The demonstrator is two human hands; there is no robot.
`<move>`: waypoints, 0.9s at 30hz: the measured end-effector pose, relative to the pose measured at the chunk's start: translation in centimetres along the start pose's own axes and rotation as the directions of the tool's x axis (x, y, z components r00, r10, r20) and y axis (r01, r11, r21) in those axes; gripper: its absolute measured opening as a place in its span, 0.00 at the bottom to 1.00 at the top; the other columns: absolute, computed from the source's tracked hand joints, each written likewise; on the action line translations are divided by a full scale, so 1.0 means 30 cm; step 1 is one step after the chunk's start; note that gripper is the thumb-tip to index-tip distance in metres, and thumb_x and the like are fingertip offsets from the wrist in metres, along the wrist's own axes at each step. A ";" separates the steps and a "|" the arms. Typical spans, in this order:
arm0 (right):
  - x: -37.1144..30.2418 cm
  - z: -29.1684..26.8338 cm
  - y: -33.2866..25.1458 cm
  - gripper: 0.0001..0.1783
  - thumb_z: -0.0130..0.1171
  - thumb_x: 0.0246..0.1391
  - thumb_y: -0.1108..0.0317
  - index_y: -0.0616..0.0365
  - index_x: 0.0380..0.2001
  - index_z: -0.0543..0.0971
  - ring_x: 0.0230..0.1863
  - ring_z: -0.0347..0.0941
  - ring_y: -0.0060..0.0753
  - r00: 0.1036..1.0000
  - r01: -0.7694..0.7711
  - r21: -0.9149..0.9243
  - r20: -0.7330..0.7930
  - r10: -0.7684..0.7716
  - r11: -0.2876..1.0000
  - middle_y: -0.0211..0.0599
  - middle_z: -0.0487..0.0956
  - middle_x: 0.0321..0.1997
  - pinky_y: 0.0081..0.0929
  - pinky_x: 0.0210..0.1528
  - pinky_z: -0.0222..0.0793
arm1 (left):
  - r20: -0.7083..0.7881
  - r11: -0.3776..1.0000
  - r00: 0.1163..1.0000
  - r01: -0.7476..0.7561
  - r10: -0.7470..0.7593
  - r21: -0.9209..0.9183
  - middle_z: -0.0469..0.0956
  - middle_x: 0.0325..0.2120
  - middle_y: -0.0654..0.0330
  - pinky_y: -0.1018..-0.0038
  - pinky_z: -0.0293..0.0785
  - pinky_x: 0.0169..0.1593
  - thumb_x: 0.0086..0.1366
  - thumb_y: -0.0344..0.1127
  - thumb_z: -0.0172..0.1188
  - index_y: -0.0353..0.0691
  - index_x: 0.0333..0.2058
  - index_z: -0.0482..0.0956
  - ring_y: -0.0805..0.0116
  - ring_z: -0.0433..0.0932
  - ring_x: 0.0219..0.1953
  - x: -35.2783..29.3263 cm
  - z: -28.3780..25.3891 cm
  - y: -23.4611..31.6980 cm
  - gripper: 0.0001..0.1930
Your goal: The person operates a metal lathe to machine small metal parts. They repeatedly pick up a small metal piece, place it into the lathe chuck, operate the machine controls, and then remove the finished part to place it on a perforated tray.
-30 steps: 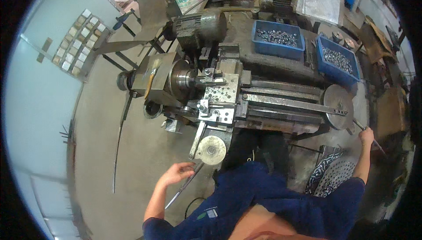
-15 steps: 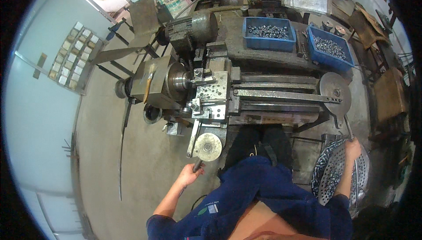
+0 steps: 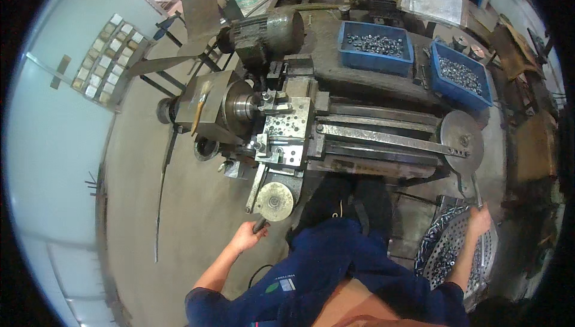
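My left hand (image 3: 247,237) is closed around the dark grip of a short lever (image 3: 260,225), which sticks out from a pale round disc (image 3: 276,201) at the near side of a small lathe. On the right, my right hand (image 3: 478,222) grips a metal rod lever (image 3: 477,190) below a large grey disc (image 3: 462,142). A long flat link bar (image 3: 389,140) joins that disc to the sliding carriage (image 3: 290,124). Left of the carriage is the round spindle nose (image 3: 242,106). No workpiece can be made out there.
A brush (image 3: 200,111) lies on the headstock. Behind the bed stand two blue bins (image 3: 376,63) (image 3: 456,93) with many small metal parts. A perforated metal tray (image 3: 467,237) with more parts lies under my right forearm. A motor (image 3: 269,32) sits at the back left.
The whole view has shifted and tilted slightly. Both hands keep their hold on the levers; the carriage shows no clear movement.
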State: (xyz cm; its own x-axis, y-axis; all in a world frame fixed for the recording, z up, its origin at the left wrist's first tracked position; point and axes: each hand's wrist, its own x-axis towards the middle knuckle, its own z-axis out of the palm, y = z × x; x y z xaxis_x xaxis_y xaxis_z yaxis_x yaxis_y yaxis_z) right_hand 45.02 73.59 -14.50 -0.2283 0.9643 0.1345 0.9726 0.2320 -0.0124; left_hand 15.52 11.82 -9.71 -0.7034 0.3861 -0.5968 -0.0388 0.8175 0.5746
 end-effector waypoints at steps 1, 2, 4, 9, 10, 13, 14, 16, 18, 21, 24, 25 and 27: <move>0.067 0.047 0.052 0.24 0.52 0.38 0.54 0.48 0.42 0.75 0.37 0.73 0.54 0.998 0.046 -0.029 -0.044 -0.048 0.999 0.48 0.77 0.34 0.47 0.39 0.67 | 0.000 1.000 1.000 0.012 -0.012 0.004 0.79 0.24 0.60 0.73 0.71 0.35 0.59 0.37 0.53 0.40 0.36 0.78 0.70 0.77 0.29 -0.003 0.002 -0.002 0.10; 0.132 0.085 0.091 0.23 0.53 0.38 0.54 0.49 0.41 0.75 0.37 0.73 0.54 0.992 0.089 -0.057 -0.088 -0.094 0.994 0.47 0.77 0.34 0.47 0.38 0.67 | -0.005 1.000 1.000 0.005 -0.005 0.018 0.79 0.24 0.60 0.73 0.71 0.35 0.59 0.37 0.53 0.40 0.36 0.78 0.70 0.77 0.29 -0.004 -0.001 -0.003 0.10; 0.259 0.109 0.134 0.21 0.54 0.38 0.55 0.49 0.38 0.75 0.36 0.73 0.53 0.958 0.216 -0.082 -0.173 -0.227 0.973 0.45 0.77 0.32 0.47 0.36 0.67 | -0.018 1.000 1.000 -0.008 0.009 0.029 0.79 0.24 0.60 0.73 0.71 0.35 0.59 0.37 0.54 0.41 0.36 0.78 0.70 0.77 0.28 -0.007 0.009 -0.016 0.10; 0.542 0.154 0.127 0.25 0.57 0.39 0.56 0.47 0.44 0.75 0.47 0.69 0.45 0.952 0.267 -0.282 -0.070 -0.297 0.922 0.38 0.75 0.44 0.43 0.44 0.66 | -0.010 1.000 1.000 -0.028 0.028 -0.004 0.79 0.24 0.61 0.72 0.71 0.35 0.58 0.36 0.53 0.40 0.37 0.78 0.69 0.77 0.27 0.005 0.006 -0.017 0.10; 0.576 0.125 0.069 0.25 0.56 0.39 0.57 0.48 0.45 0.74 0.50 0.67 0.45 0.956 0.250 -0.310 -0.074 -0.285 0.917 0.37 0.74 0.47 0.45 0.46 0.65 | -0.018 1.000 1.000 -0.017 0.017 0.003 0.79 0.24 0.61 0.72 0.71 0.34 0.59 0.36 0.53 0.40 0.37 0.78 0.69 0.77 0.27 0.002 0.007 -0.014 0.11; 0.662 0.106 -0.029 0.26 0.54 0.42 0.58 0.49 0.48 0.72 0.57 0.61 0.46 0.974 0.181 -0.337 -0.069 -0.216 0.924 0.37 0.69 0.54 0.53 0.52 0.59 | -0.013 0.996 0.998 -0.056 0.055 -0.066 0.79 0.23 0.61 0.72 0.71 0.34 0.58 0.36 0.54 0.41 0.38 0.78 0.69 0.77 0.27 0.020 0.014 -0.055 0.11; 0.685 0.108 -0.049 0.26 0.52 0.43 0.58 0.49 0.49 0.71 0.59 0.59 0.46 0.980 0.156 -0.337 -0.064 -0.188 0.928 0.37 0.67 0.56 0.56 0.53 0.57 | -0.013 0.999 0.999 -0.042 0.042 -0.019 0.79 0.24 0.60 0.72 0.71 0.34 0.58 0.37 0.54 0.41 0.39 0.78 0.69 0.76 0.27 0.021 0.014 -0.063 0.12; 0.635 0.026 -0.152 0.27 0.50 0.45 0.57 0.50 0.52 0.68 0.60 0.57 0.46 0.988 0.128 -0.354 -0.033 -0.149 0.926 0.37 0.66 0.58 0.59 0.54 0.54 | -0.023 0.998 1.000 -0.004 0.005 0.055 0.79 0.25 0.59 0.71 0.71 0.34 0.58 0.39 0.55 0.42 0.40 0.77 0.69 0.76 0.27 0.005 0.028 -0.048 0.13; 0.623 0.029 -0.151 0.29 0.45 0.49 0.55 0.49 0.56 0.63 0.62 0.55 0.45 0.994 0.086 -0.366 -0.036 -0.106 0.927 0.34 0.64 0.60 0.59 0.55 0.52 | 0.095 0.997 0.993 -0.060 0.065 -0.053 0.79 0.29 0.59 0.71 0.71 0.37 0.58 0.42 0.56 0.42 0.42 0.77 0.68 0.77 0.30 0.006 0.000 -0.042 0.15; 0.563 0.087 -0.085 0.32 0.48 0.48 0.56 0.47 0.58 0.59 0.65 0.49 0.42 0.998 0.014 -0.316 -0.056 -0.033 0.949 0.28 0.57 0.64 0.56 0.56 0.53 | 0.353 0.953 0.922 -0.049 0.158 -0.298 0.78 0.36 0.58 0.74 0.70 0.46 0.61 0.44 0.55 0.32 0.49 0.69 0.72 0.76 0.40 0.013 -0.115 -0.014 0.23; 0.419 0.053 -0.080 0.34 0.49 0.45 0.60 0.48 0.59 0.58 0.64 0.51 0.40 0.989 -0.023 -0.211 -0.151 -0.009 0.977 0.27 0.57 0.64 0.52 0.55 0.57 | 0.134 0.813 0.984 -0.020 0.120 -0.582 0.79 0.37 0.58 0.73 0.70 0.45 0.59 0.47 0.57 0.28 0.49 0.68 0.71 0.76 0.38 0.061 -0.214 -0.074 0.28; 0.392 0.059 -0.054 0.34 0.49 0.45 0.59 0.47 0.59 0.57 0.63 0.52 0.41 0.990 -0.031 -0.220 -0.143 -0.001 0.975 0.27 0.57 0.64 0.51 0.55 0.58 | -0.015 0.838 0.999 -0.035 0.032 -0.545 0.78 0.36 0.56 0.72 0.71 0.44 0.59 0.46 0.56 0.31 0.47 0.71 0.70 0.77 0.37 0.115 -0.249 -0.133 0.24; 0.313 0.013 -0.066 0.36 0.51 0.44 0.58 0.47 0.60 0.57 0.63 0.53 0.44 0.995 -0.079 -0.220 -0.072 0.065 0.972 0.29 0.56 0.65 0.50 0.55 0.58 | -0.271 0.952 0.955 0.034 -0.121 -0.304 0.78 0.34 0.52 0.69 0.72 0.42 0.58 0.45 0.57 0.35 0.44 0.74 0.66 0.77 0.36 0.261 -0.330 -0.288 0.21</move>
State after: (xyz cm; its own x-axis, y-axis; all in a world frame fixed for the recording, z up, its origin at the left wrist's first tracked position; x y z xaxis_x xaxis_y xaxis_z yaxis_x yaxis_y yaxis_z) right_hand 40.92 82.23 -13.60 -0.1608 0.9657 0.2040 0.9734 0.1209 0.1949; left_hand 3.32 3.55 -13.81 -0.8594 0.1541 -0.4875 -0.2767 0.6617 0.6969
